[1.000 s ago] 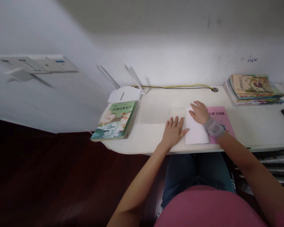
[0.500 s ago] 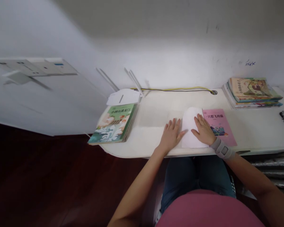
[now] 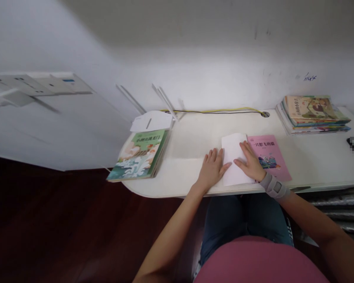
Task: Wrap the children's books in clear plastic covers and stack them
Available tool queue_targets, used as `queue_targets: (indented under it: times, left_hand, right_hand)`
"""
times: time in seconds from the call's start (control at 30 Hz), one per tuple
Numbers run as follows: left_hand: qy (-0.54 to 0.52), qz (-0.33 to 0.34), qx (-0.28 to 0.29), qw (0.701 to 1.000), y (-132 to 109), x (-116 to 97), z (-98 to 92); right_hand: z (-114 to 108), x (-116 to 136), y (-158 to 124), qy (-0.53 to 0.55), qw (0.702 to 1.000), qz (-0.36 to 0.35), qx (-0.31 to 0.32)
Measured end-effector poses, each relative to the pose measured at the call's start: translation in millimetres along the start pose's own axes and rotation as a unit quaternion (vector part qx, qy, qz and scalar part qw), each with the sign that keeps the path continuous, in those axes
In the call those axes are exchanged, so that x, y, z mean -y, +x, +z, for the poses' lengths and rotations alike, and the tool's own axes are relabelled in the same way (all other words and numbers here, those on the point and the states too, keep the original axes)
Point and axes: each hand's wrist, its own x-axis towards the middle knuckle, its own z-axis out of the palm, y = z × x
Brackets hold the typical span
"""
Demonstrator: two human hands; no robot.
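Observation:
A folded white sheet (image 3: 232, 151) lies over the left part of a pink book (image 3: 270, 157) on the white desk (image 3: 194, 137). My right hand (image 3: 250, 164), with a grey wrist brace, rests flat on the sheet with fingers stretched out. Just left of the sheet lies my left hand (image 3: 211, 169), flat on the desk, fingers spread and their tips touching the sheet's left edge. Neither hand grips anything.
A green picture book (image 3: 140, 154) on a stack sits at the desk's left end, with white papers (image 3: 151, 120) behind it. A pile of books (image 3: 312, 113) stands at the back right. A yellow and black cable (image 3: 218, 111) runs along the wall. Dark floor lies to the left.
My right hand slid from the sheet's far end back toward me and now lies flat on its near half. The left hand has hardly moved.

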Motion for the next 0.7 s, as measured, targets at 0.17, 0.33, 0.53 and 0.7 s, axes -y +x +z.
queue_targets:
  times: [0.17,0.33,0.53,0.7]
  left_hand:
    - [-0.068,-0.001,-0.021,0.997,-4,6,-0.4]
    - [-0.125,-0.061,-0.131,0.982,-18,24,0.3]
    - [-0.131,-0.210,-0.130,0.960,-34,29,-18.1]
    - [-0.160,-0.245,-0.057,0.955,-36,22,-26.7]
  right_hand:
    - [5,-3,0,0.074,0.997,0.013,-0.010]
    - [11,9,-2,-0.027,0.999,-0.040,0.017]
    - [12,22,-3,-0.138,0.986,-0.049,0.077]
    - [16,26,1,-0.201,0.969,-0.082,0.120]
